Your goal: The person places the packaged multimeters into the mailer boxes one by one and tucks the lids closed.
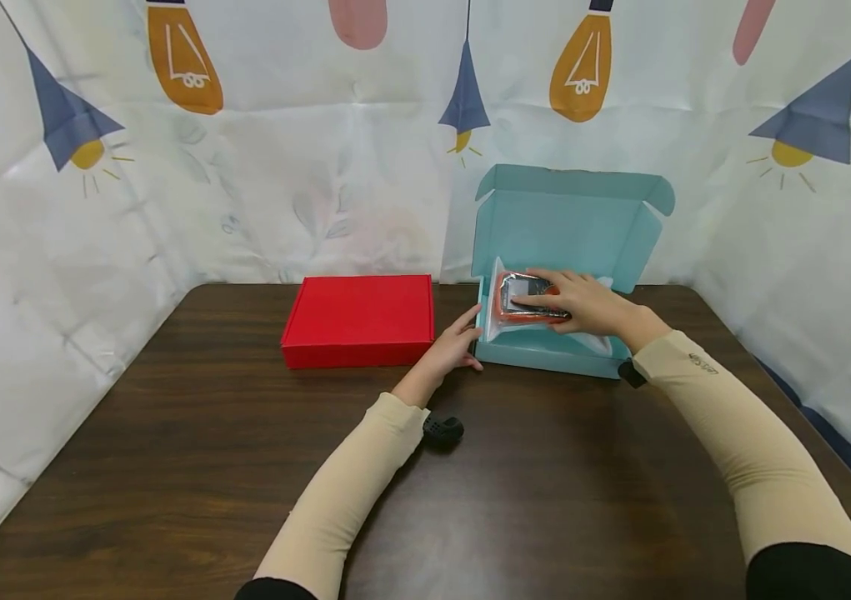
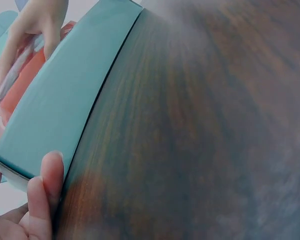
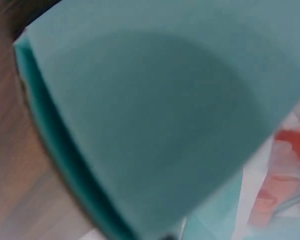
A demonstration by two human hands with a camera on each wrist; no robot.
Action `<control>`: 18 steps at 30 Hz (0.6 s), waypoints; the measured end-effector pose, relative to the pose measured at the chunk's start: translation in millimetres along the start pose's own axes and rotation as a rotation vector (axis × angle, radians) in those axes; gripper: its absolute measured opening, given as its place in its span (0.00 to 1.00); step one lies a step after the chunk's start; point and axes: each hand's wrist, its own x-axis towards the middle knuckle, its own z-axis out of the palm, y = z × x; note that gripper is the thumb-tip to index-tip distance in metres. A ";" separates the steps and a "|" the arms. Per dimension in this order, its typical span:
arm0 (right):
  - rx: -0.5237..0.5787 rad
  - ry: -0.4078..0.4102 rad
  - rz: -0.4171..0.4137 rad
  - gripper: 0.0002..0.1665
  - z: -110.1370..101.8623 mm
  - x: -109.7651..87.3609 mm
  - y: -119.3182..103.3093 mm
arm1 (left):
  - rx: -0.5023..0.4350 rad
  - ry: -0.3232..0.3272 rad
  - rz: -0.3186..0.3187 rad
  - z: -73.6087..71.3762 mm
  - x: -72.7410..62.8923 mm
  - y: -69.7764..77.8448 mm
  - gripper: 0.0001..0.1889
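A teal cardboard box (image 1: 553, 357) stands with its lid up, lined with whitish wrapping. In it is an orange and black packet (image 1: 518, 313) with a shiny surface; its exact kind cannot be told. My right hand (image 1: 583, 304) grips the packet from above, fingers across its top and thumb at the near side. In the left wrist view, the right hand (image 2: 37, 22) straddles the orange packet (image 2: 25, 82) behind the box's front wall (image 2: 65, 95). With extended fingers, my left hand (image 1: 451, 350) touches the box's left side near the front corner.
A closed red box (image 1: 365, 312) lies just left of the teal box on the dark wooden table (image 1: 207, 467). Behind, the teal lid (image 1: 568, 217) stands up near a patterned curtain (image 1: 395, 183). A black wrist camera (image 1: 443, 432) hangs by the left sleeve.
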 end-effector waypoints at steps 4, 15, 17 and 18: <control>0.020 -0.028 0.013 0.42 5.1 -3.1 -1.2 | 0.001 0.000 0.002 -0.3 -1.2 -0.9 0.30; 0.077 -0.046 0.015 0.40 21.0 -4.9 2.9 | 0.003 0.007 -0.017 0.8 -1.1 0.9 0.30; 0.091 -0.054 0.015 0.41 23.5 -4.1 2.8 | 0.005 0.010 -0.019 1.0 -1.2 1.0 0.29; 0.102 -0.057 0.016 0.41 24.6 -3.7 2.7 | 0.007 0.011 -0.018 1.0 -1.0 0.8 0.29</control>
